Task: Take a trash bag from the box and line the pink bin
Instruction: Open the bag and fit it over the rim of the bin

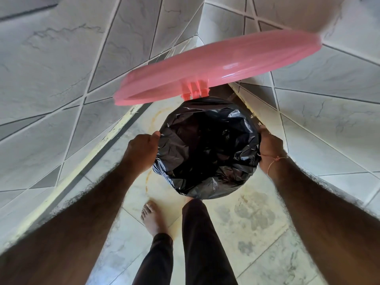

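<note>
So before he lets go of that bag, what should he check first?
1. Lid up, clear of the opening: ok.
2. Bag open in the middle: ok.
3. Bag folded over the rim all round: near and side edges ok, far edge under the lid cannot tell.
4. Left hand and right hand both gripping the bag edge: ok.
5. Bag pushed down to the bin's bottom: cannot tell.

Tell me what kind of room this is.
Probably a bathroom or utility corner: grey tiled walls meet behind a lidded pink bin, and the stained tile floor is walked barefoot.
</note>
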Tool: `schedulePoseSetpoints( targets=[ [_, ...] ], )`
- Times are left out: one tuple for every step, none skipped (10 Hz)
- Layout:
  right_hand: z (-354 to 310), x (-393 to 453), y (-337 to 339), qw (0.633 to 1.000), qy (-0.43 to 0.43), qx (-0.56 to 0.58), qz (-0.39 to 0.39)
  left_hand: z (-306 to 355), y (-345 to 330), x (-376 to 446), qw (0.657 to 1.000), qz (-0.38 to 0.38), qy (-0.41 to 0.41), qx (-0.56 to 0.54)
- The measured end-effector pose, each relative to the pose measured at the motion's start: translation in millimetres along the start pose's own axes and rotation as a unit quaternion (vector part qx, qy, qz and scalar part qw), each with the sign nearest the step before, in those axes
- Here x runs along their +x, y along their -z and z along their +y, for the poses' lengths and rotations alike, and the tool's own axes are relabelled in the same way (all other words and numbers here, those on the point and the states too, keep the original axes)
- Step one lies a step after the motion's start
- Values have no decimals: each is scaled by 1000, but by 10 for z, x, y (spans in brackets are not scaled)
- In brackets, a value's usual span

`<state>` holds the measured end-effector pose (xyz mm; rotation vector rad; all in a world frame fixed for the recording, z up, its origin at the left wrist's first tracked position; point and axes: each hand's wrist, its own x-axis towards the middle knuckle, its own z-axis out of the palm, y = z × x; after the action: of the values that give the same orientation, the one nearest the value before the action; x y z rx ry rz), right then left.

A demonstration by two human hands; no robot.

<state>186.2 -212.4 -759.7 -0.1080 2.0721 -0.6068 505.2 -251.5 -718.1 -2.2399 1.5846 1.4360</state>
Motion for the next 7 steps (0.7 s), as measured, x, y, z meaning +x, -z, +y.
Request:
schedulePoseSetpoints(
  targets=[
    [248,290,128,999,-32,-8,-21,-24,-56,-77,1000,24,6,4],
    [328,102,218,992,-103,1,-70,-45,-85,-167,995,42,76,-40],
    [229,-287,170,985,-141,25,-97,-80,-115,-226,978,16,150,-145],
    [348,-279,178,979,-150,67,-123,-168,-168,-186,931,3,242,-273],
    [458,-359,109,955,-179,133,-197,-227,-240,-251,887,-31,301,-349],
    [509,-487,29,913,-179,253,-264,-298,-350,-333,839,-54,349,-415],
    [530,-573,51,908,-205,235,-280,-328,-420,-398,804,-60,369,-462]
  ],
)
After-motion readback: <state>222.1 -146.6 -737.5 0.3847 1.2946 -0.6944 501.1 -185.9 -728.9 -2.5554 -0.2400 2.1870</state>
